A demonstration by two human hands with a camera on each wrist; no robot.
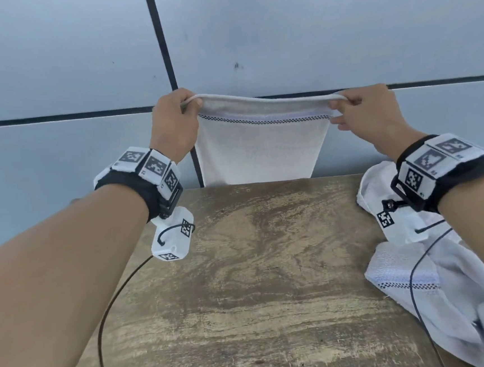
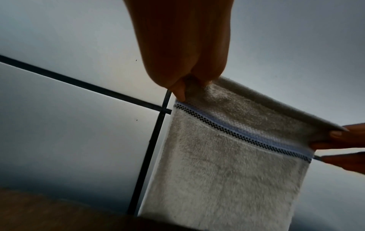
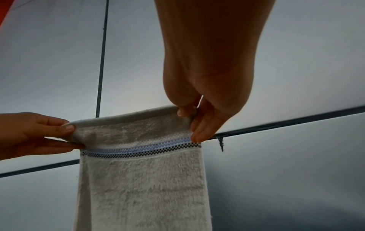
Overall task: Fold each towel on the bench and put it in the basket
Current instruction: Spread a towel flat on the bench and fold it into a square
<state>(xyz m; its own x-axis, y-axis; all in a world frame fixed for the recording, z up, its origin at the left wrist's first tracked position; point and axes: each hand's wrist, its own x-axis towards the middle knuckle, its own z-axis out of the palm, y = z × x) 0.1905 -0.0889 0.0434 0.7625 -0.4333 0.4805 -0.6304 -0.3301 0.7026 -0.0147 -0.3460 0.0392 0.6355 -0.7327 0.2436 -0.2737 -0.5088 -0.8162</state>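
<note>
A white towel (image 1: 258, 149) with a black-checked and blue stripe hangs in the air beyond the far edge of the wooden bench (image 1: 244, 285). My left hand (image 1: 175, 116) pinches its top left corner and my right hand (image 1: 357, 111) pinches its top right corner, so the top hem is stretched between them. The left wrist view shows the towel (image 2: 227, 171) hanging from my left hand (image 2: 185, 84). The right wrist view shows the towel (image 3: 142, 187) under my right hand (image 3: 189, 118), thumb and fingers on the hem. The towel's lower end is hidden behind the bench. No basket is in view.
A heap of several crumpled white towels (image 1: 436, 277) lies on the right side of the bench. A black cable (image 1: 107, 335) trails over the bench's left edge. A grey tiled wall (image 1: 49, 68) with dark grout lines stands right behind the bench.
</note>
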